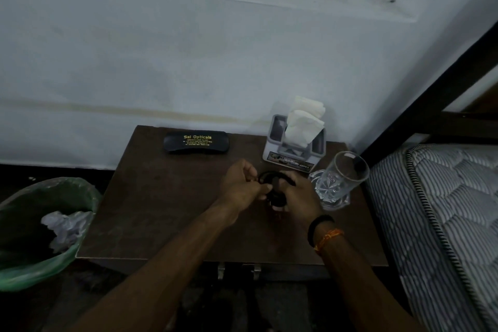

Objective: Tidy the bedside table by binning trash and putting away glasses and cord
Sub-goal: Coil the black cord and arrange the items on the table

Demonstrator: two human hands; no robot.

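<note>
Left hand [244, 186] and right hand [296, 193] gripping black cord [272, 179], "Sai Opticals" case [196, 142] behind

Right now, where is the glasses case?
In the head view the glasses case lies shut at the table's back edge, left of the tissue holder and beyond both hands.

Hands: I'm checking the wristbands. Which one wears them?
The right hand: a black band and an orange thread circle its wrist. The left hand has a bare wrist.
</note>
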